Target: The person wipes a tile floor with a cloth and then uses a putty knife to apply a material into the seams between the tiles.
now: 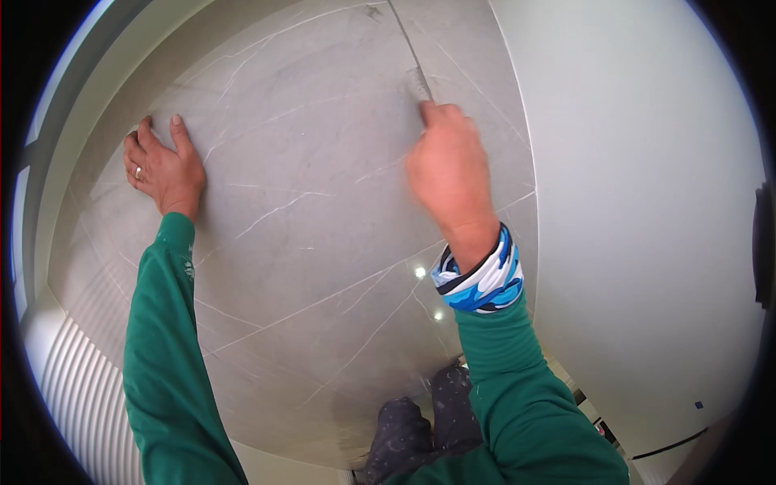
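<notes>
My right hand (449, 174), slightly blurred, is closed around a putty knife (419, 84). Its small blade looks smeared with something pale, and its handle is mostly hidden in my fist. The blade lies at a thin dark joint (404, 32) in the grey, white-veined tiled surface (307, 153). Over to the left, my left hand (168, 168) rests against the same tiles, fingers apart, holding nothing. A ring is on one of its fingers. Green sleeves cover both arms, with a blue, white and black patterned band (485, 275) around the right wrist.
A plain pale wall (638, 186) borders the tiles on the right. White ribbed panelling (85, 396) stands at the lower left, below a pale curved-looking frame edge (89, 137). My dark, speckled trousers (404, 432) show at the bottom. Two bright light spots reflect off the tiles.
</notes>
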The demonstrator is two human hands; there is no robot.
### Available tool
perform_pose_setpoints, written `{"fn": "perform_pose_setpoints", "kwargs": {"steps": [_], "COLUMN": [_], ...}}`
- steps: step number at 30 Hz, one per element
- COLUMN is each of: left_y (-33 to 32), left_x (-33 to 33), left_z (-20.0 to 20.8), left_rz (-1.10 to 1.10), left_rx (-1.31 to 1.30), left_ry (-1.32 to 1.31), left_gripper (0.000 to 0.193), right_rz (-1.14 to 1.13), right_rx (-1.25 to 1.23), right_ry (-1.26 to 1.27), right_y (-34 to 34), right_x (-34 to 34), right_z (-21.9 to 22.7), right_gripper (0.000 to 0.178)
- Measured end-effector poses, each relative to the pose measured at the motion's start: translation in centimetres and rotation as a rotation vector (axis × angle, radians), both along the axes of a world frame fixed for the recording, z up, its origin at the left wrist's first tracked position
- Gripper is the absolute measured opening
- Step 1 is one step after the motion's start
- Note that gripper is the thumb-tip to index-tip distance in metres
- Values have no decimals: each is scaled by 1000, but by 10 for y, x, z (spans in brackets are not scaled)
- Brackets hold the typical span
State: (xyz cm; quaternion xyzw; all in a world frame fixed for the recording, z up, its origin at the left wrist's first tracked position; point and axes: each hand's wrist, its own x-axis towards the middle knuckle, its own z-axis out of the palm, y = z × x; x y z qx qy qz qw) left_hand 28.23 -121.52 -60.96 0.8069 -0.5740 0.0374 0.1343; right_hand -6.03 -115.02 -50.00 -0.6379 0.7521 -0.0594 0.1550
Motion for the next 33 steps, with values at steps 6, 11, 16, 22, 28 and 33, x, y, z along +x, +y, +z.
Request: {"fn": "perform_pose_setpoints", "kwargs": {"steps": [6, 11, 16, 22, 28, 33], "left_y": [-2, 0, -3, -2, -4, -1], "left_x": [-6, 2, -3, 3, -1, 8], "left_z": [-1, 0, -3, -3, -7, -7], "left_rz": [-10, -1, -17, -6, -19, -14], "left_rx": [3, 2, -8, -11, -25, -22], "left_ry": [22, 21, 32, 17, 19, -3], "left_gripper": [67, 67, 67, 68, 69, 69], "right_rz": [-44, 13, -105, -144, -136, -89], "right_rx": [-72, 32, 10, 22, -3, 82], "right_ry": [60, -70, 42, 57, 130, -55], "right_y": [-28, -1, 31, 33, 39, 46], "right_x": [-2, 15, -27, -12, 16, 1], "right_z": [-18, 3, 3, -8, -17, 10], "right_gripper": [26, 30, 39, 44, 45, 43]}}
